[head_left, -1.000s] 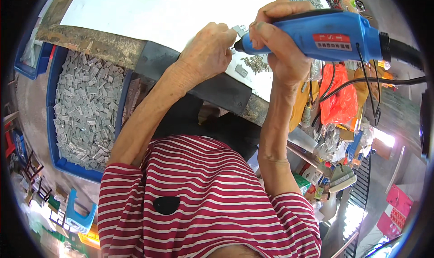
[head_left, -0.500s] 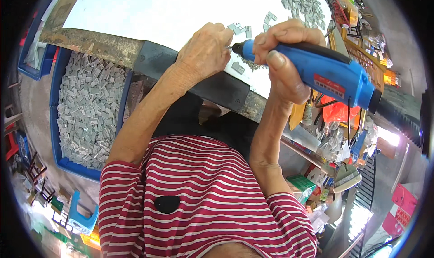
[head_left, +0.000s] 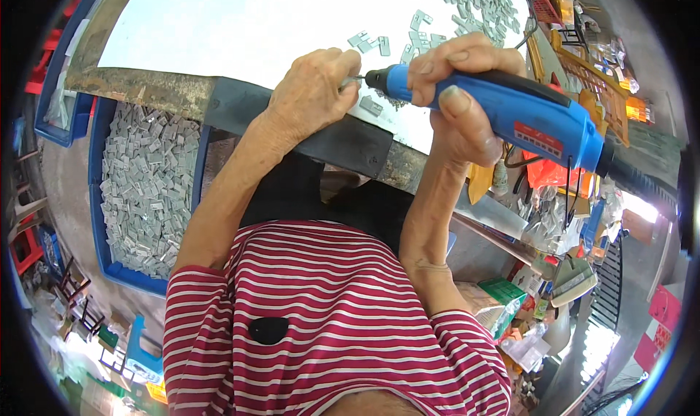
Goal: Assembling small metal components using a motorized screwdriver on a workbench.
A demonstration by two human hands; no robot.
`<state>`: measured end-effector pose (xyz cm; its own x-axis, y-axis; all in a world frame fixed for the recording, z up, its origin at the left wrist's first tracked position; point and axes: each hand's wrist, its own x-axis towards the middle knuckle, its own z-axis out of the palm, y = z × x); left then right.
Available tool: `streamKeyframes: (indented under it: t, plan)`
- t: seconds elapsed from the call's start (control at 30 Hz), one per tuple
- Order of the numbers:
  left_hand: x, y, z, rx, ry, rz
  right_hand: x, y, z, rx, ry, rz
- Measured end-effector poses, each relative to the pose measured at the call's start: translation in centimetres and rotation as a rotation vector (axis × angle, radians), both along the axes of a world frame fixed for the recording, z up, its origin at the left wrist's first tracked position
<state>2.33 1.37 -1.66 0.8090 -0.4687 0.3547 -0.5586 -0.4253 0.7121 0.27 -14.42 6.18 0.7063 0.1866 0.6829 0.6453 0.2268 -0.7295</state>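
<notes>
My right hand [head_left: 470, 128] is wrapped round a blue electric screwdriver [head_left: 536, 117] with a black nose and a red label. Its thin bit points left, with the tip at the fingertips of my left hand [head_left: 308, 91]. Those fingers are closed in a pinch on a small grey piece, of which only a sliver shows; the rest is hidden. Just beyond my hands, several loose grey flat pieces with notches [head_left: 383, 45] lie on the white work surface [head_left: 219, 29]. One more grey piece [head_left: 370, 106] lies below the bit, beside some tiny fasteners partly covered by the screwdriver.
A large heap of grey pieces [head_left: 485, 8] covers the far right of the surface. At my left, below table height, stands a blue bin [head_left: 135, 279] full of similar pieces. A dark bar [head_left: 350, 146] runs along the table's near edge. Cluttered goods [head_left: 554, 175] crowd the right.
My left hand has turned slightly and sits a little farther left, with more of the bit showing. The screwdriver stays in my right hand. The whole view has shifted slightly.
</notes>
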Motion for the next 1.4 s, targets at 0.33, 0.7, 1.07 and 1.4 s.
streamKeyframes:
  t: [0.33,0.7,1.07,1.4]
  plan:
    - [0.3,0.4,0.1,-0.059,0.061,-0.010,-1.2,-2.6,3.7,0.090,-0.153,0.021]
    - [-2.5,5.2,2.9,-0.347,0.289,0.253,-2.2,-1.3,-0.1,0.190,0.085,-0.242]
    - [-9.0,21.8,-4.6,-0.208,0.264,0.756,-1.8,-0.7,-0.5,0.199,0.129,-0.263]
    - [-12.5,29.2,-10.0,0.018,0.278,0.938,-1.9,-0.7,-0.6,0.199,0.121,-0.312]
